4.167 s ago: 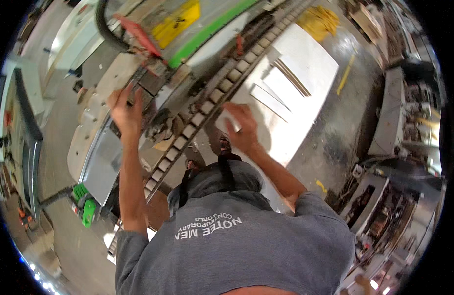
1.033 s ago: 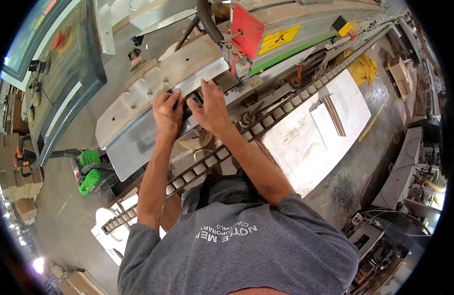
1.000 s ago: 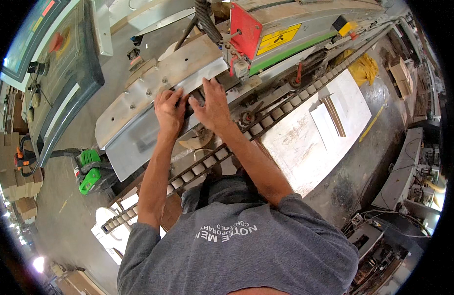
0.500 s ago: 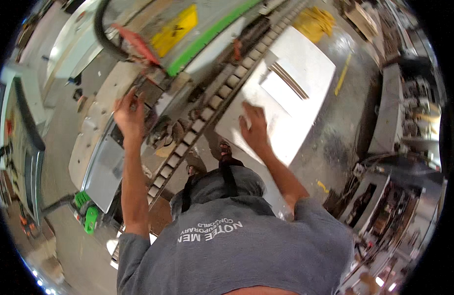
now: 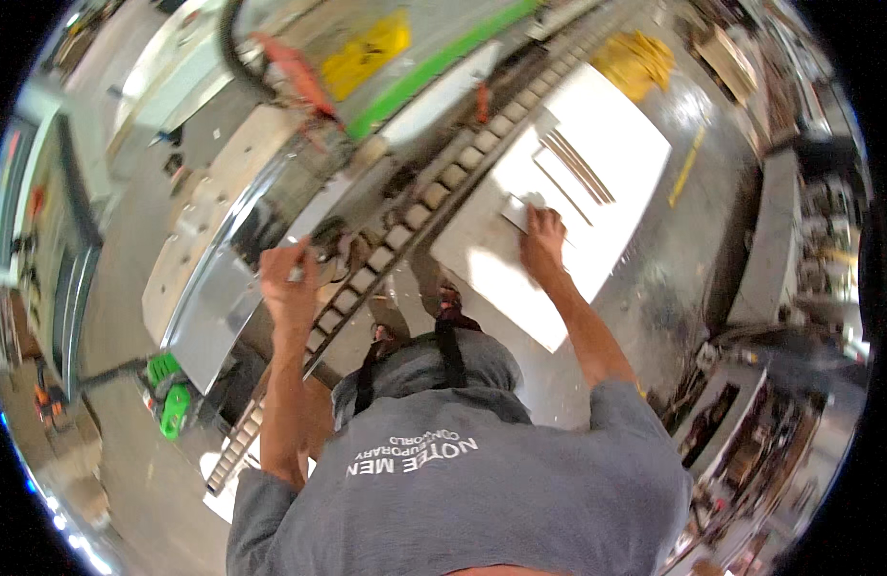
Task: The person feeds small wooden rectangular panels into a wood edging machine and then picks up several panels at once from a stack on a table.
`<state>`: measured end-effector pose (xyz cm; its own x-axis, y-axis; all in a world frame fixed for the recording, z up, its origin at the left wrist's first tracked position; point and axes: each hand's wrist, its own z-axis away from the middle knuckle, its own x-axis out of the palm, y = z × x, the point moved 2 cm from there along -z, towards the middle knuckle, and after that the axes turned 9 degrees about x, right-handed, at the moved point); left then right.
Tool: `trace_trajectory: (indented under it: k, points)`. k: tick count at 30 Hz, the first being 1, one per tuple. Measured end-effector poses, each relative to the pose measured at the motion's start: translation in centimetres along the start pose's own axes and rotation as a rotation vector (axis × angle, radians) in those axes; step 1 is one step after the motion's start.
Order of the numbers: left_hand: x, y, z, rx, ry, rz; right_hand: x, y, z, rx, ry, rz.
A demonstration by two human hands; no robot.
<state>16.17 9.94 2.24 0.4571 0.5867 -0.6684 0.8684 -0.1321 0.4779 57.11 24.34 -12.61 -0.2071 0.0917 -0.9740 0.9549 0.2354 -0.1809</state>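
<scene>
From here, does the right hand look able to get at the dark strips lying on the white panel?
Probably yes. The right hand already rests on the white panel, and the dark strips lie just beyond its fingers with nothing between.

One view only, from a head-worn fisheye camera. Looks steeply down over grey-shirted shoulders toward a white panel and roller track, at arm's length, edges bending near the rim.

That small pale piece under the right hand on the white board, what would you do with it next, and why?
Probably lift it off and carry it toward the machine. The right hand lies flat on the small piece atop the white board, while the left hand waits at the metal guard by the roller track.
</scene>
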Motion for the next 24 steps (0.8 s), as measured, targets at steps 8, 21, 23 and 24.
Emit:
trace_trajectory:
  k: [8,21,23,24]
  points:
    - [-2.7,6.1,-0.5,0.145,-0.21,0.125,-10.5,-9.2,2.1,-0.398,-0.305,-0.417]
    - [-9.9,-5.8,2.7,0.085,-0.035,-0.081,-12.1,-39.9,0.6,-0.881,0.014,-0.722]
    - [-10.1,-9.0,3.5,-0.034,0.051,-0.14,-11.5,-40.7,1.5,-0.757,-0.153,-0.862]
    - [-10.2,-9.8,3.4,-0.038,0.081,-0.159,-11.2,-40.8,2.0,-0.623,-0.319,-0.995]
